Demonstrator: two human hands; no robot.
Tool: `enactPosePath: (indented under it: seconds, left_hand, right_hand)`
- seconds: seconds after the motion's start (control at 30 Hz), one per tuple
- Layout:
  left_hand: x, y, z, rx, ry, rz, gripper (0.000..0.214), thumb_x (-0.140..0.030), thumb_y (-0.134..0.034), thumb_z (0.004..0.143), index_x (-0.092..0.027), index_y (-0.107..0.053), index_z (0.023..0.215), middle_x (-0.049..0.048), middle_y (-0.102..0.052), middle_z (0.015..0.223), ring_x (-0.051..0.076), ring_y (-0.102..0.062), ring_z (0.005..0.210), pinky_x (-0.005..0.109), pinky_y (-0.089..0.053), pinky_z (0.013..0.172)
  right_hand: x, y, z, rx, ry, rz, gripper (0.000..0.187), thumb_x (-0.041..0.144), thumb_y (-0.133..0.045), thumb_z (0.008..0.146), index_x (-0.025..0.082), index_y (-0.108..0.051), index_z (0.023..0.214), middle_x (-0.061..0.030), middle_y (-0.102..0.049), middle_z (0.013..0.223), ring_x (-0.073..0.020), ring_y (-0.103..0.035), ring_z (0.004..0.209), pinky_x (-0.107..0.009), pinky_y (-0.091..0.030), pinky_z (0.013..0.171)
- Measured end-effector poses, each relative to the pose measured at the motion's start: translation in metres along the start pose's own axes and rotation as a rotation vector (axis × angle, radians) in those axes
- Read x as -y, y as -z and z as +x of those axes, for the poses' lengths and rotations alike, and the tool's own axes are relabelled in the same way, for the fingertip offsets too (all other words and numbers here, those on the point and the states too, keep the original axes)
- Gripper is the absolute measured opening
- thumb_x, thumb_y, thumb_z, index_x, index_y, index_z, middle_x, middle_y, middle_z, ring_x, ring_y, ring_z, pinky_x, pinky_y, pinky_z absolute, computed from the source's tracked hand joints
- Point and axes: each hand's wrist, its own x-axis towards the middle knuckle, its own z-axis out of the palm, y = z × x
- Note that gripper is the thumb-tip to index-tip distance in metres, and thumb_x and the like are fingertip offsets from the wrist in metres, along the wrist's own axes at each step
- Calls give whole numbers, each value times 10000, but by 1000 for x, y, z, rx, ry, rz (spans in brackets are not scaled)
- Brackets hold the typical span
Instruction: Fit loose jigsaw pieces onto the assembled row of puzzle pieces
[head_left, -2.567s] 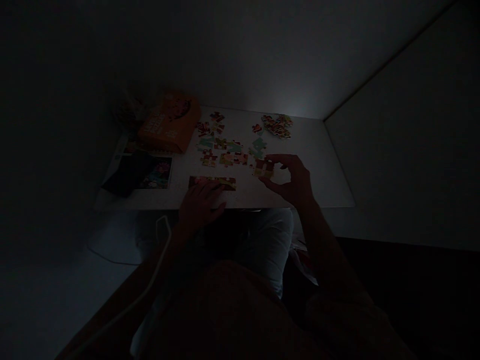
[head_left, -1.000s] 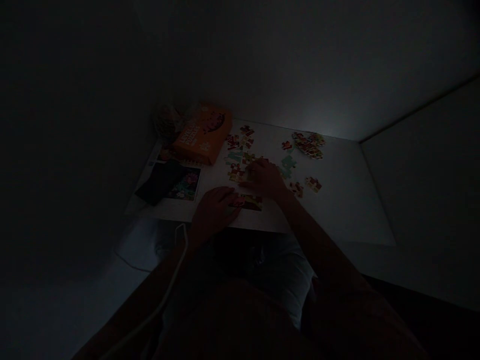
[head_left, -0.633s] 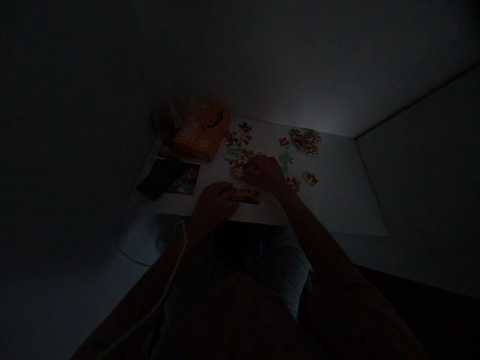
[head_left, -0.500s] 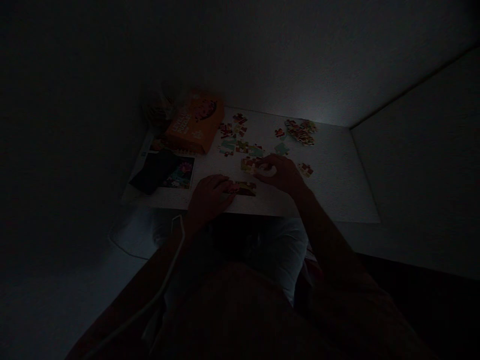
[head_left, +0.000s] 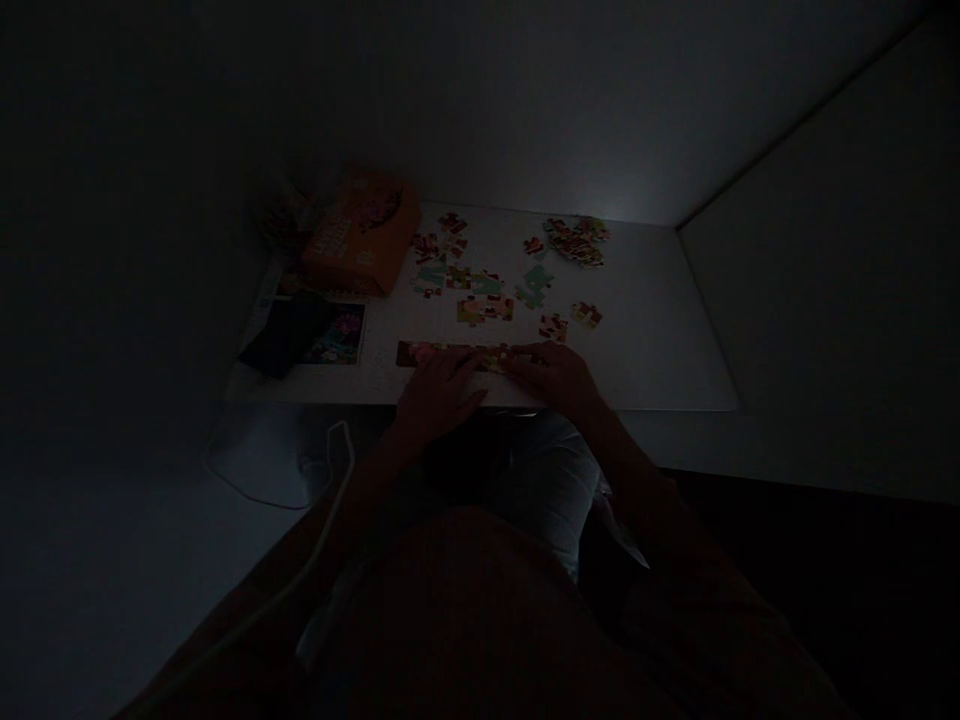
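Note:
The scene is very dim. A long strip of joined puzzle pieces (head_left: 442, 353) lies near the front edge of the white table (head_left: 660, 340). My left hand (head_left: 439, 392) rests flat on the strip's middle, fingers stretched out. My right hand (head_left: 556, 376) is at the strip's right end, fingers bent down onto a puzzle piece (head_left: 510, 355) that touches the strip. A small joined cluster (head_left: 485, 308) lies just behind the strip.
An orange puzzle box (head_left: 360, 235) stands at the back left, with a picture card (head_left: 337, 335) and a dark object (head_left: 281, 335) in front of it. Loose pieces (head_left: 576, 240) are heaped at the back right. A white cable (head_left: 330, 470) hangs by my left arm.
My right hand came back from the middle cluster to the right end of the front strip, bringing a piece. My left hand stayed on the strip. The view shifted slightly.

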Motion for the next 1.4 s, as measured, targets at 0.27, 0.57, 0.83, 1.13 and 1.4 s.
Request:
enactPosePath:
  seconds: [0.27, 0.57, 0.83, 1.13, 1.4]
  left_hand:
    - [0, 0, 0, 11, -13, 97, 618, -496, -459, 1256, -334, -570, 1841, 133, -623, 1782, 390, -602, 1641, 614, -446, 1412]
    - [0, -1, -1, 22, -9, 105, 614, -491, -500, 1248, -369, -562, 1847, 124, -596, 1814, 401, -565, 1676, 661, -416, 1425]
    - [3, -2, 0, 60, -23, 125, 667, -549, -425, 1255, -291, -558, 1856, 151, -568, 1834, 411, -562, 1670, 647, -419, 1427]
    - [3, -3, -1, 32, -16, 130, 630, -532, -422, 1258, -318, -575, 1831, 138, -586, 1816, 390, -572, 1661, 623, -433, 1419]
    - [2, 0, -4, 31, 26, 145, 573, -487, -496, 1237, -251, -662, 1731, 195, -616, 1769, 397, -595, 1640, 601, -473, 1391]
  right_hand:
    - [-3, -2, 1, -13, 5, 31, 291, 320, -820, 1119, 534, -913, 1293, 2, -876, 1461, -384, -837, 1289, -710, -685, 1155]
    - [-8, -8, -2, -47, 47, 60, 261, 334, -759, 1170, 483, -907, 1325, -17, -855, 1506, -367, -792, 1386, -686, -624, 1256]
    - [-9, -13, -5, -55, 99, -21, 346, 333, -662, 1211, 495, -889, 1416, -24, -821, 1564, -356, -761, 1401, -624, -630, 1213]
    - [-28, -17, -13, -201, 50, -33, 324, 371, -707, 1209, 329, -815, 1512, -131, -808, 1543, -375, -728, 1443, -601, -583, 1196]
    - [-148, 17, -28, -620, -198, 73, 636, 801, -761, 1088, 210, -803, 1318, -150, -776, 1188, -234, -669, 874, -434, -612, 856]
